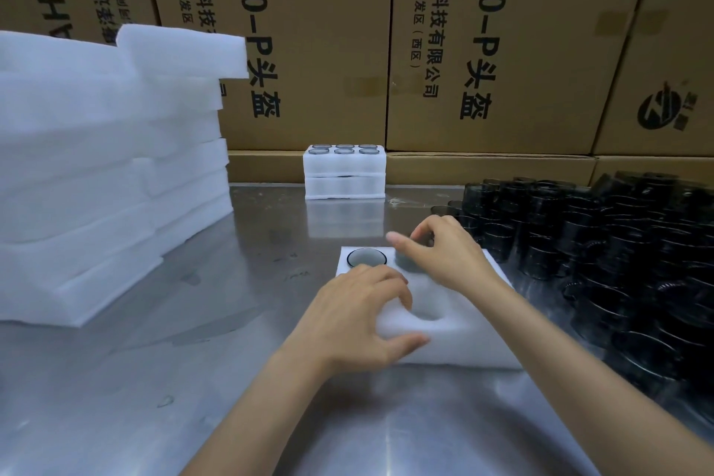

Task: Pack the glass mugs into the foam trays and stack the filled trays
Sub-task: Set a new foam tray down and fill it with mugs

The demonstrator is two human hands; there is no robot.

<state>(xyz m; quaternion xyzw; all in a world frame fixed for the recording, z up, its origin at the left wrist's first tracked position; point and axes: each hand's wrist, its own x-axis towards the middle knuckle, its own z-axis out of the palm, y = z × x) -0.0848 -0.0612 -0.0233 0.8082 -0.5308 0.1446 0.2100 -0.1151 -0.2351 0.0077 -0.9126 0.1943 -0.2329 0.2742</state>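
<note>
Bare desk (pixel 247 263) lies open through the middle and along the near edge. A foam stack (pixel 96 174) walls the left edge, massed dark mugs (pixel 602 255) crowd the right edge, and two filled trays (pixel 345 178) stand before cartons (pixel 483 50) at the far edge.

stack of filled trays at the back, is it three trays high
No, the stack of filled trays by the cardboard boxes is two trays high.

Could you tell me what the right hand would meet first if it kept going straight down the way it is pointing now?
Most likely the foam tray: the right hand pinches a glass mug over a pocket in the far row, so the mug would seat there first. Depth is unclear.
</note>
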